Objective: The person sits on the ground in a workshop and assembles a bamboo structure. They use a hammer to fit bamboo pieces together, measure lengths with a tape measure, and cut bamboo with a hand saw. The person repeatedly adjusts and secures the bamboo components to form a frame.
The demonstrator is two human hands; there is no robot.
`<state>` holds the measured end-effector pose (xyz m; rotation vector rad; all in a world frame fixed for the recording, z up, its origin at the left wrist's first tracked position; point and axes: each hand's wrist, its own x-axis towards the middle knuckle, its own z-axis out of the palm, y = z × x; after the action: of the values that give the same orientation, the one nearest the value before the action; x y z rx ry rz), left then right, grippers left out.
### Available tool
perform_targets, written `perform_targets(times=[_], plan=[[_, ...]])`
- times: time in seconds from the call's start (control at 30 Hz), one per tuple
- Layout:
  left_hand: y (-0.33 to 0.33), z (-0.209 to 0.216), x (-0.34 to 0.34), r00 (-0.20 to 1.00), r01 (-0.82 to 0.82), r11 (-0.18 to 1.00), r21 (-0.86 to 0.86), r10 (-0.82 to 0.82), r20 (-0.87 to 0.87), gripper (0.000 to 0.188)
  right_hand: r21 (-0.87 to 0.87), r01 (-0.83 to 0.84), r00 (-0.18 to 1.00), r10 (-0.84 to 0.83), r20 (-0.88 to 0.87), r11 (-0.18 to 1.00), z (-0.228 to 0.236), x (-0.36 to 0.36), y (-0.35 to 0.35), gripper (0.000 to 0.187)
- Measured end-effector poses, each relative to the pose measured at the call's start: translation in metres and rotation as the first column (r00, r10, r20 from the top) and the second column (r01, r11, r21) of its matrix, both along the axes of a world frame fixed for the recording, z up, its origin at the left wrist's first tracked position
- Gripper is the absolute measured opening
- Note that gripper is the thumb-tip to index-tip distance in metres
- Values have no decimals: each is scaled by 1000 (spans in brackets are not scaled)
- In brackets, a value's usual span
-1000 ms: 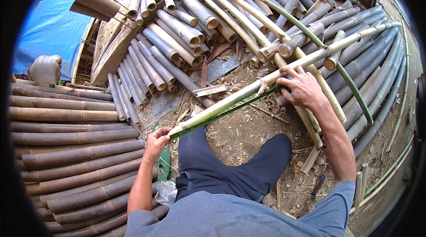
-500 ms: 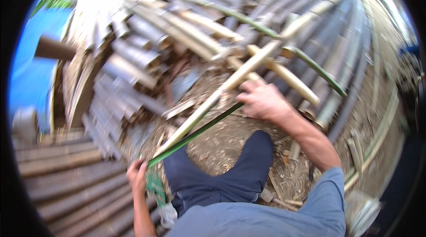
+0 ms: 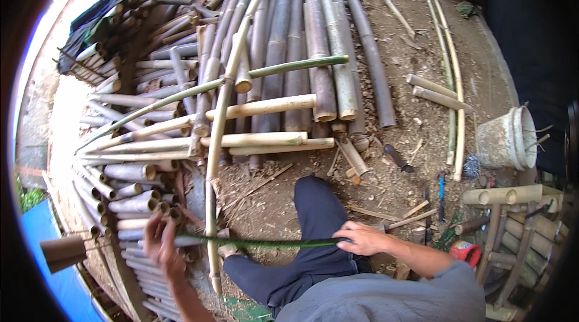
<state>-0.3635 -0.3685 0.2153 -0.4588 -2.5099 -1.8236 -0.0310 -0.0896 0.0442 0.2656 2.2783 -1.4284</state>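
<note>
Bamboo strip held across the lap

Bamboo strip [image 3: 265,242], thin and green, runs level between both hands, just above the person's dark trouser leg [image 3: 313,225]. Behind it spreads the largest thing in view, a pile of long bamboo poles [image 3: 289,50] lying on the dirt ground [image 3: 416,50]; shorter cut lengths [image 3: 132,189] are stacked at the left. One pale pole [image 3: 212,171] stands out of the pile toward the person and crosses under the strip. At the right sits a white bucket [image 3: 503,138], with a small knife [image 3: 398,158] on the ground nearer the middle.

The left hand [image 3: 160,243] is closed around the strip's left end; the right hand [image 3: 362,239] pinches its right end. The step looks like checking or straightening the strip. A next move would call for a steady two-handed grip so the springy strip does not whip free.
</note>
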Motion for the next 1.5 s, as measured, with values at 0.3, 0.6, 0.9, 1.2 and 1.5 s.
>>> perform_targets(times=[0.3,0.6,0.9,1.2,1.5], plan=[[177,-83,10,868,353,935,22,-336,367,32,150,413,884,-435,170,898,18,89,20,42],[194,-116,28,695,327,917,229,-398,598,34,107,354,901,-369,228,929,-46,117,65,49],[255,-177,180,404,701,696,157,-569,716,44,-129,622,780,-594,198,773,-42,71,47,53],[256,-178,170,385,320,813,487,-581,717,41,88,920,379,-925,38,381,-44,71,213,84],[170,-157,125,274,371,841,394,-504,819,40,733,667,-50,-990,-130,-130,-225,320,320,67]])
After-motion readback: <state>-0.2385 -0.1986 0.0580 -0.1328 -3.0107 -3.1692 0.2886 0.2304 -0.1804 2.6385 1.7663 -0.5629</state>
